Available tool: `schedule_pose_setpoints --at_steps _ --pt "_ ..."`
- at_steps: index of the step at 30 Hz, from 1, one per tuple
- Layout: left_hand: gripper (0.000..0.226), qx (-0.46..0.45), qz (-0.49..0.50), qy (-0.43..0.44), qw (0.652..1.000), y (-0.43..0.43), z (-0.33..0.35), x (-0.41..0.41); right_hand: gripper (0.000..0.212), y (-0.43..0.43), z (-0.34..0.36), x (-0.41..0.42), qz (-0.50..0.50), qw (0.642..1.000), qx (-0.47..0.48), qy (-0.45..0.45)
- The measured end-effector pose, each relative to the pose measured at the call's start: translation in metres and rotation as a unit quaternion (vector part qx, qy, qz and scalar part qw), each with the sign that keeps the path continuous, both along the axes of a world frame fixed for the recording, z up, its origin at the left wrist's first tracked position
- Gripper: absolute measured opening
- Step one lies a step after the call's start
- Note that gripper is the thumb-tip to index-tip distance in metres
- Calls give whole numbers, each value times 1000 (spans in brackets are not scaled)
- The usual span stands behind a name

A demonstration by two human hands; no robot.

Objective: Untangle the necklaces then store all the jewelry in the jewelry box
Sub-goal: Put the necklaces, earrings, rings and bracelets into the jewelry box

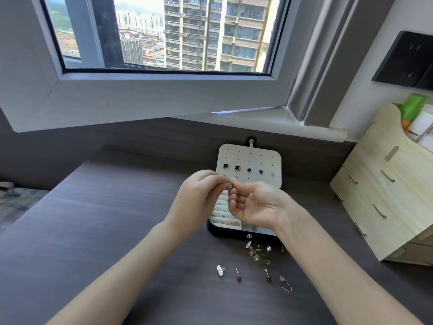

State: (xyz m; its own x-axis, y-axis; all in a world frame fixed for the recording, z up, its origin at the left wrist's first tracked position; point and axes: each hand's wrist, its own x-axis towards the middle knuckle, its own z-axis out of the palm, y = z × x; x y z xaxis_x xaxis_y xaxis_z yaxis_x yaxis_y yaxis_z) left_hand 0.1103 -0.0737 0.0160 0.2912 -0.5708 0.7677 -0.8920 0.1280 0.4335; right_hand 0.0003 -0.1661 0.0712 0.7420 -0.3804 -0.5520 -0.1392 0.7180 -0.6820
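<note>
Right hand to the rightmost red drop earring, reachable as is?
Likely yes on path: the red drop earring lies uncovered on the desk near the right hand. But it and the left hand pinch a small silver piece, so it isn't free.

the open jewelry box (248,232) sits on the desk (117,219), loose earrings (255,250) before it, wooden organizer (384,202) to its right.

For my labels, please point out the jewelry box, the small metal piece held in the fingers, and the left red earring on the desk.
jewelry box (244,156): head view, bare part of the open lid.
small metal piece (229,184): head view, its visible middle.
left red earring (238,279): head view, its red bead.
</note>
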Motion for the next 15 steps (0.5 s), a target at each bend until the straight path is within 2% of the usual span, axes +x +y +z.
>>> schedule_pose_setpoints --at_steps 1,3,6,11,13,15 --pt "14 0 -8 84 996 1 2 -5 17 -1 -1 2 -2 1000 -22 4" --pt "12 20 -24 266 964 -1 3 -11 15 -2 -3 5 -10 996 -86 14" --pt "11 19 -41 418 907 -4 2 -14 12 -1 -7 7 -18 987 -162 10" --pt "13 6 -76 514 854 0 7 -10 11 -2 -10 3 -13 971 -237 -1" --pt "13 2 -79 522 849 2 11 -4 11 -7 -9 -1 1 931 -364 22" --pt "9 2 -68 510 857 5 15 4 13 -11 -8 -2 34 867 -494 56"
